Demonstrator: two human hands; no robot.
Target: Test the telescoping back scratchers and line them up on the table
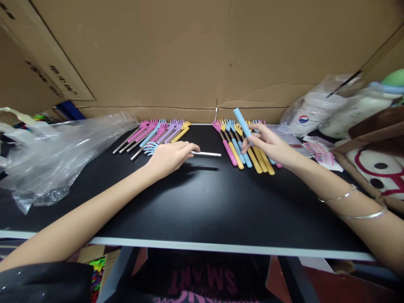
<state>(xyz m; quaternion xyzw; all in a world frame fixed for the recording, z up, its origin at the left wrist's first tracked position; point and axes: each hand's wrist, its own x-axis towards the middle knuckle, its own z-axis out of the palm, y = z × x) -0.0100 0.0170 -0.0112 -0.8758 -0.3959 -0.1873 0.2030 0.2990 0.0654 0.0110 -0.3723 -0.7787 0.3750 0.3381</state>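
Observation:
My left hand (172, 159) is closed around a back scratcher with a light blue claw head (150, 148); its bare metal rod (206, 154) sticks out to the right above the table. In my right hand (263, 141) a light blue handle sleeve (242, 122) is pinched, tilted up and leftward, apart from the rod. Behind my left hand lies a row of back scratchers (164, 130) in pink, blue, purple and yellow, several with bare rods. Below my right hand, back scratchers with coloured handles (233, 153) lie side by side, partly hidden by the hand.
A clear plastic bag (63, 155) lies on the black table (202, 210) at left. On the right are a bagged white cup (311, 113), a bottle (353, 105), pink paper slips (322, 153) and a brown bag with a cartoon face (375, 168). Cardboard (176, 54) walls the back.

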